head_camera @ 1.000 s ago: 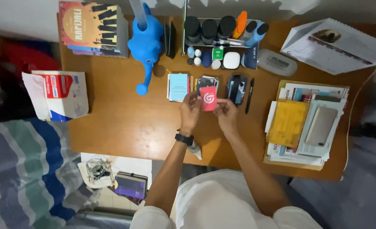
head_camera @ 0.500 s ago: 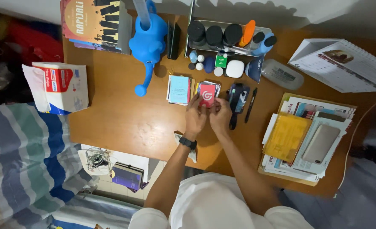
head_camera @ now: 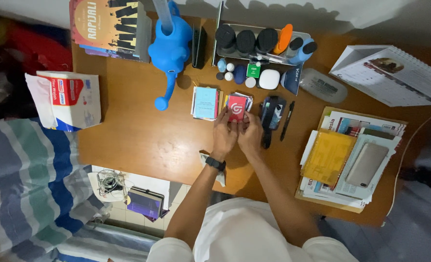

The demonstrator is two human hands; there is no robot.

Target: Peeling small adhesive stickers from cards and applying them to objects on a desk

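Note:
A red card [head_camera: 236, 106] with a white round logo lies on top of a small stack of cards [head_camera: 245, 97] in the middle of the wooden desk [head_camera: 137, 131]. My left hand [head_camera: 224, 134] and my right hand [head_camera: 251, 135] are side by side just below it, with the fingertips of both on the card's lower edge. A second stack topped by a light blue card [head_camera: 205, 102] lies just left of it. A dark wallet-like item [head_camera: 271, 110] and a black pen [head_camera: 287, 121] lie to the right.
A blue elephant-shaped watering can [head_camera: 169, 51] and books [head_camera: 110, 29] stand at the back left, an organiser tray with bottles [head_camera: 259, 43] at the back. A tissue pack [head_camera: 72, 99] overhangs the left edge. Papers with a phone [head_camera: 367, 165] and a desk calendar [head_camera: 395, 73] fill the right.
My hands carried the red card forward from above the desk down onto the middle card stack. The view has shifted slightly.

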